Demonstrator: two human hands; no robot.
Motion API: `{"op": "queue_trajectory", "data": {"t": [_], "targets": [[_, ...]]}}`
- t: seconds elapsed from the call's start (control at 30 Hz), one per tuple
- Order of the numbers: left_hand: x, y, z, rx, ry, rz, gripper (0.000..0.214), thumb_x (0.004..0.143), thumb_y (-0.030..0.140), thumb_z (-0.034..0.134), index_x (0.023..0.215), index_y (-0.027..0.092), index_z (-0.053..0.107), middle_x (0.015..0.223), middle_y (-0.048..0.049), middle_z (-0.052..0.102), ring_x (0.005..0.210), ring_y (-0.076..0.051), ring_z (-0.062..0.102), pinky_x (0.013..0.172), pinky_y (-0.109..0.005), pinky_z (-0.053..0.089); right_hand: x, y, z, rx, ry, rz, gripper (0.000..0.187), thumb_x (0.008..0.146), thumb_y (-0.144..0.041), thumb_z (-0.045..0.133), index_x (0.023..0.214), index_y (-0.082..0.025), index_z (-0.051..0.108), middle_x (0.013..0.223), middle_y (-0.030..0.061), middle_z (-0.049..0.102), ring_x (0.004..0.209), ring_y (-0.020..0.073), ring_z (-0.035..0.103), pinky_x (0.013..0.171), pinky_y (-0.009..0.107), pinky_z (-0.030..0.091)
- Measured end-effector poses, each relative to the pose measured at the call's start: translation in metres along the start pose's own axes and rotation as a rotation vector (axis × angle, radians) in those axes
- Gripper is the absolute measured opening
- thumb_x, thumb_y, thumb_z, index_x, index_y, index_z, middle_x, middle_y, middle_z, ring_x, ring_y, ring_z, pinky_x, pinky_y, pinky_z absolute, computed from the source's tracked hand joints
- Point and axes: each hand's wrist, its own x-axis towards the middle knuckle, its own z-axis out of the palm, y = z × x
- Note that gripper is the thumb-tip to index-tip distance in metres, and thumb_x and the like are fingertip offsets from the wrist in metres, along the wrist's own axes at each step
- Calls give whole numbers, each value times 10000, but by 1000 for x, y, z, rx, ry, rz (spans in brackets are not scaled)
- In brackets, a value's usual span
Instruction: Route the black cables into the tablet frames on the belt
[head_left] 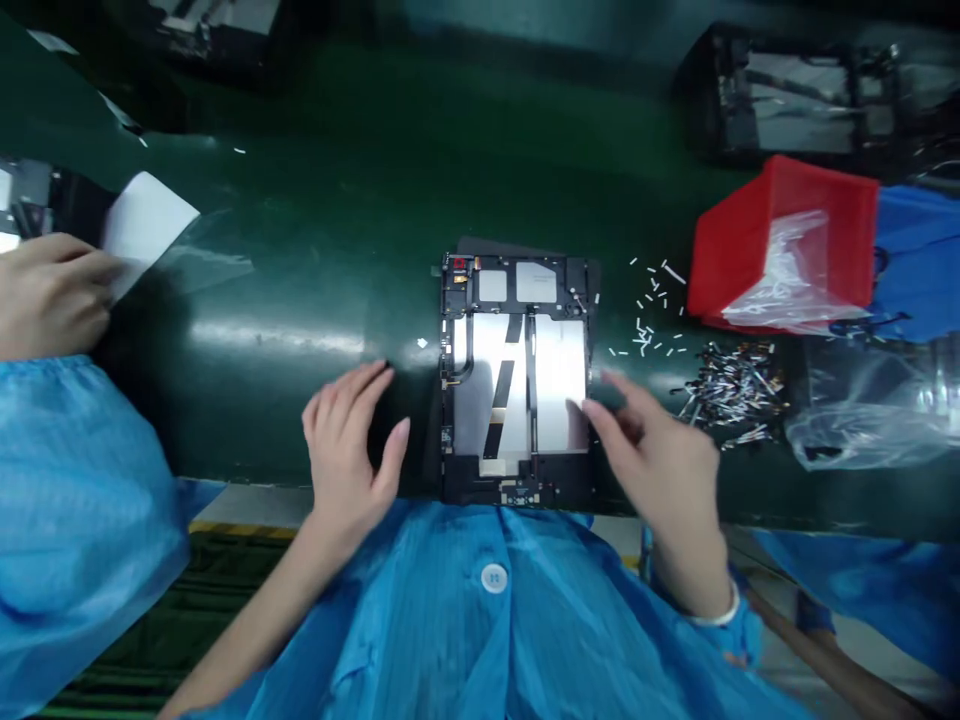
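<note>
Beside tablet (559, 370), left hand (345, 435) spread

The bench (337, 220) is smooth and glossy. The device (517, 400) has silvery, satin-smooth panels (559, 370) in a matt black frame (465, 485). The bin (731, 245) looks like smooth plastic, the bags (874, 435) like clear, crinkled film, the parts (735, 390) like bright metal. The coat (420, 600) is creased cloth; its button (494, 578), glossy plastic.

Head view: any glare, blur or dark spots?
Head view: whitish glare streak on the table left of the tablet; head view, centre: bright sheen on its silver panels; head view, right hand slightly soft; head view, top right: stack dim and soft.
</note>
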Motion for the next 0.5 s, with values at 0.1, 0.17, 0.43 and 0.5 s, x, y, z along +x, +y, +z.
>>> {"op": "queue_trajectory", "data": {"t": [0.1, 0.17, 0.43, 0.5], "targets": [[-26, 15, 8, -63, -42, -47, 351, 912, 290, 517, 1251, 204, 545, 1305, -135, 565, 1236, -328, 498, 1028, -561, 391, -16, 0, 13, 145, -167, 83, 571, 885, -508, 478, 1318, -147, 567, 527, -18, 601, 462, 153, 546, 477, 260, 366], [-28, 23, 7, -240, -92, -138, 424, 898, 313, 551, 1315, 244, 513, 1329, -113, 551, 1237, -320, 509, 1012, -542, 449, -16, -8, 17, 299, -200, 105, 601, 880, -500, 476, 1355, -136, 530, 522, -31, 579, 474, 150, 540, 492, 265, 379], [63, 9, -5, -813, -72, -580, 443, 805, 199, 654, 1218, 356, 621, 1282, 1, 627, 1068, -234, 649, 747, -299, 632, -1, 12, -2, 851, -46, 31, 379, 907, -375, 493, 1214, -206, 637, 751, -12, 673, 595, 105, 544, 572, 247, 433], [107, -9, 13, -852, -20, -472, 408, 798, 176, 665, 1182, 308, 622, 1286, 23, 624, 1128, -215, 619, 830, -315, 617, -12, 39, -12, 660, 167, 105, 213, 874, -311, 560, 972, -216, 722, 814, 13, 697, 658, 123, 576, 606, 262, 438]]}}
